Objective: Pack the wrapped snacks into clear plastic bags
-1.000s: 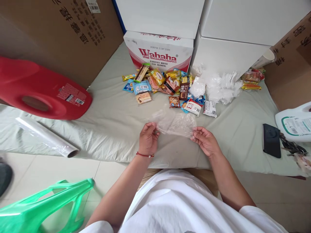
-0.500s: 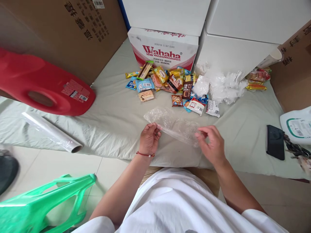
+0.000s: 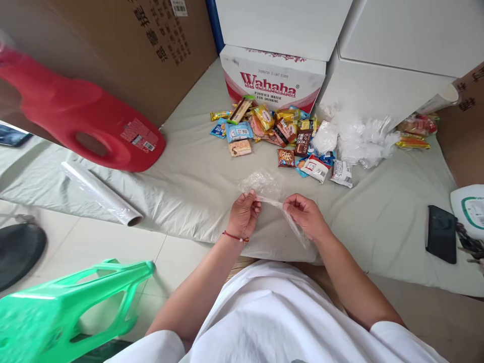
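Transparent, crinkled plastic film (image 3: 264, 182) lies at the centre of the frame, stretched between two bare hands just above a pale green, creased cloth (image 3: 196, 201). The left hand (image 3: 245, 214), with a red cord bracelet (image 3: 235, 237) at its wrist, pinches the film between thumb and fingers; the right hand (image 3: 303, 216) grips it the same way, fingers curled in. Between the two pinches the film is gathered into a narrow strip whose long axis runs left to right, dipping slightly towards the right. Its loose, puffed part spreads up the frame from the fingertips, nearer the left hand, while a thin tail slants down towards the lower right, just beside the right hand. Being see-through, the film hides its edges, so whether it is a bag or a flat sheet is hard to tell. Farther up the frame, apart from both hands, lies a small brown square snack packet (image 3: 286, 158).
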The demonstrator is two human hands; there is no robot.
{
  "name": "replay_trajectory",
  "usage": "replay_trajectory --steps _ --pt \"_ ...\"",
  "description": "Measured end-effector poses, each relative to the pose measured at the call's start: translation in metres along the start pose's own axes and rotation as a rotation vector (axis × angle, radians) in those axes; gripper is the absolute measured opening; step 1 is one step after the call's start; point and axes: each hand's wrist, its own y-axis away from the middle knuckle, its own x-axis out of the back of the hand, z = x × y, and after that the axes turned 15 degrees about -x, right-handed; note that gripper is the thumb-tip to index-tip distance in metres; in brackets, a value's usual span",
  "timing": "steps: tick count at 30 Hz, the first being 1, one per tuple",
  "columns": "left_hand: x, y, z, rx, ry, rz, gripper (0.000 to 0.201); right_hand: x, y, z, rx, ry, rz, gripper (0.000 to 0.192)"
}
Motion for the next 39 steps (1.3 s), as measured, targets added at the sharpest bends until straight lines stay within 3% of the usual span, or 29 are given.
replay_trajectory --steps 4,9,12,14,23,28,32,39 --pt "-0.003 0.000 0.000 0.003 0.016 -0.026 0.059 0.002 0.006 -0.008 -0.204 -0.202 -0.062 0.049" --pt "-0.006 0.016 0.002 0.035 -0.164 -0.219 0.061 0.000 0.009 -0.011 -0.222 -0.322 -0.020 0.050" --pt "-0.010 0.026 -0.002 0.096 -0.284 -0.369 0.061 -0.003 0.010 -0.012 -0.242 -0.360 -0.054 0.050" --pt "-0.012 0.027 -0.007 0.104 -0.300 -0.403 0.057 -0.003 0.011 -0.014 -0.269 -0.398 -0.086 0.050" --pt "-0.011 0.020 -0.007 0.046 -0.275 -0.396 0.046 0.014 0.015 -0.016 -0.338 -0.526 -0.016 0.055" --pt "-0.021 0.024 -0.013 -0.016 -0.334 -0.443 0.049 0.009 0.016 -0.012 -0.362 -0.505 -0.083 0.054" --pt "-0.025 0.022 -0.018 -0.123 -0.356 -0.408 0.044 0.009 0.017 -0.010 -0.299 -0.474 -0.098 0.049" --pt "-0.018 0.017 -0.020 -0.099 -0.338 -0.346 0.041 0.016 0.020 -0.007 -0.184 -0.369 -0.016 0.048"
